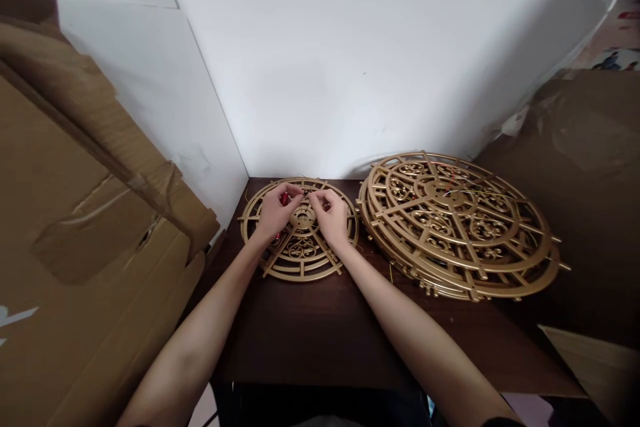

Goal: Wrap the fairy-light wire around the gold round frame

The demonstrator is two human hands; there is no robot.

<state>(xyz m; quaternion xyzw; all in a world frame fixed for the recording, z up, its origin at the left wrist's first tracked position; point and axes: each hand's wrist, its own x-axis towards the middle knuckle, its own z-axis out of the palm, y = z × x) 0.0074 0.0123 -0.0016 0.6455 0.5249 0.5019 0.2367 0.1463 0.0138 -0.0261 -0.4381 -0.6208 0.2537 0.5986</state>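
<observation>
A round gold openwork frame (303,275), with rings, spokes and scrollwork, lies flat on the dark brown table (310,333). My left hand (277,211) is closed above its left half, and bits of a red object (285,199) show within the curled fingers. Its thumb and forefinger are pinched near the frame's centre. Facing it, my right hand (331,215) pinches over the right half, its fingertips close to those of the left. Whatever thin piece lies between the fingertips is too small to make out.
A stack of larger gold round frames (463,227) stands on the right, with thin wires across its top. Cardboard (115,240) leans along the left side, and a brown cardboard box (590,200) stands at the right. The white wall (320,67) closes off the back.
</observation>
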